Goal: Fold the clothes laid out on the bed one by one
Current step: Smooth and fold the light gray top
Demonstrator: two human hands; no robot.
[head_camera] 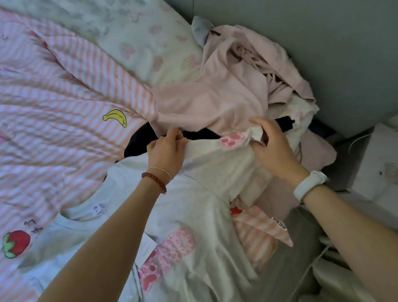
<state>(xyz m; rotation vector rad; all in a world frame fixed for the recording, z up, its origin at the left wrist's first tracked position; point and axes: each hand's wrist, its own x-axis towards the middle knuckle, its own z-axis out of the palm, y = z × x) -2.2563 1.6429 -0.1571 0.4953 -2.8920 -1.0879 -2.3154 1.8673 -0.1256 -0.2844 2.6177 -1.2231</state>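
Note:
A white T-shirt (199, 223) with a pink paw print lies spread across the near part of the bed. My left hand (166, 151) pinches its far edge, and my right hand (269, 144) grips the same edge near a small pink paw patch (232, 141). Both hands are closed on the fabric. Just behind them a black garment (141, 139) peeks out. A crumpled heap of pale pink clothes (235, 87) lies beyond it at the bed's far right corner.
The bed wears a pink-and-white striped cover (35, 131) with banana and strawberry prints. A floral pillow (139, 35) lies at the far side. A grey wall (327, 31) runs along the right, with white items (386, 163) on the floor beside the bed.

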